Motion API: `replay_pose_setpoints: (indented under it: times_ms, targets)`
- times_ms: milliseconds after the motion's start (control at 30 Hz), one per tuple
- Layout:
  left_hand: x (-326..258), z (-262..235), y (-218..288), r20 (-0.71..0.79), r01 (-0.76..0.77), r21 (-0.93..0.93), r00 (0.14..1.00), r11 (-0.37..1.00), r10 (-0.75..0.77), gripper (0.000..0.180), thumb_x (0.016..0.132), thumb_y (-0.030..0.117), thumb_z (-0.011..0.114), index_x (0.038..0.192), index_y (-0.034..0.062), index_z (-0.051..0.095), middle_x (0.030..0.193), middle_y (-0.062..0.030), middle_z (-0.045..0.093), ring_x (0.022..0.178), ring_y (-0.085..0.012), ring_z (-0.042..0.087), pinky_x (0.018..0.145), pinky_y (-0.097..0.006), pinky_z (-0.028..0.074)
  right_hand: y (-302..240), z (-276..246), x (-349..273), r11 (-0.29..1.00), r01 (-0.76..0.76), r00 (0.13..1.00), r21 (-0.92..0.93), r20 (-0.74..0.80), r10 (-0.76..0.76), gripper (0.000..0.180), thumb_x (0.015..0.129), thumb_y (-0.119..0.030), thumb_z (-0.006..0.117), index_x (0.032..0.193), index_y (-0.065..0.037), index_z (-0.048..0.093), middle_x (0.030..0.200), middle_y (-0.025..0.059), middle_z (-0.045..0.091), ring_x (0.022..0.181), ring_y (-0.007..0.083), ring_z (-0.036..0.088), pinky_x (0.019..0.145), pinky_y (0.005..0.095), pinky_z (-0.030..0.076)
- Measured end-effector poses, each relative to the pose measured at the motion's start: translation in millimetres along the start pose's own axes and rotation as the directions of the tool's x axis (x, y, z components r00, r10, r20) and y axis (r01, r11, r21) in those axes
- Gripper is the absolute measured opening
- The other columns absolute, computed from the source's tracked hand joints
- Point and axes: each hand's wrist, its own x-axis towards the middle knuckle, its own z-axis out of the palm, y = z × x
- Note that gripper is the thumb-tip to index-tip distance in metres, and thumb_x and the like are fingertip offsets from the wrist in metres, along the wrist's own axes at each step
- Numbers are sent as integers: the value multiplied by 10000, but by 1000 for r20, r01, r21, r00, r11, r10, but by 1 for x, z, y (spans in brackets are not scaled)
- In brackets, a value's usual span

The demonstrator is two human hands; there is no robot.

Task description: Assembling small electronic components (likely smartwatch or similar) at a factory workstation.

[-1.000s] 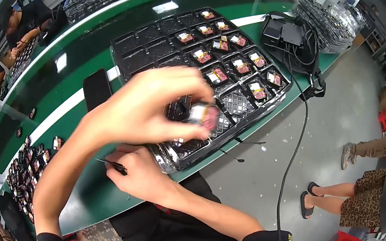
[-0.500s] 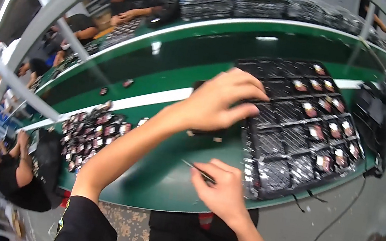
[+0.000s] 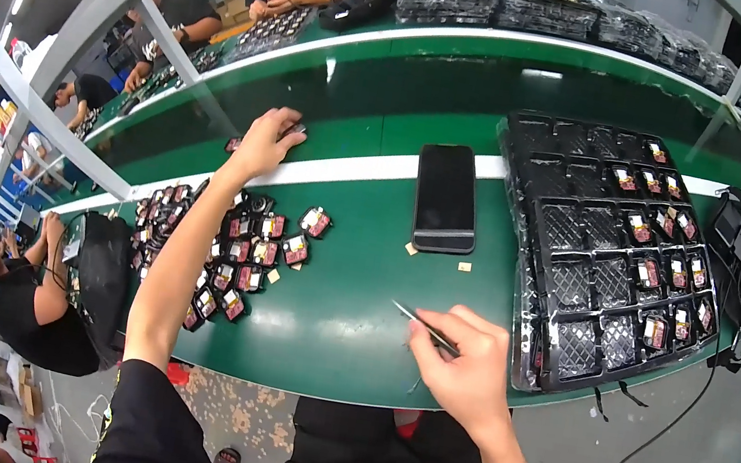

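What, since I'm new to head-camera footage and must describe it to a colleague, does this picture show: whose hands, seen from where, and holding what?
No machine is at work here: these are a person's two bare hands. The camera, the left of two worn on the head, looks down; its wide fisheye lens bends straight edges.

On the green table, small black-and-pink parts lie heaped at left. A black phone lies in the middle, and a black compartment tray, partly filled with similar parts, sits at right.

The right hand holds a thin pointed tool. The left hand reaches past the white strip; a small piece shows at its fingertips, but whether it is gripped I cannot tell.
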Motion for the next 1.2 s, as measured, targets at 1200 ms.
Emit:
replay_pose_setpoints:
  times_ms: [1200]
  targets:
    - [-153, 17, 182, 337, -342, -430, 798, 836, 500, 608, 733, 325, 979, 1218, -2, 813, 1011, -98, 766, 902, -259, 684, 844, -358, 467, 2, -1, 9, 993, -32, 991, -114, 125, 47, 159, 824, 106, 819, 970, 47, 843, 676, 17, 640, 545, 44, 491, 511, 237, 314]
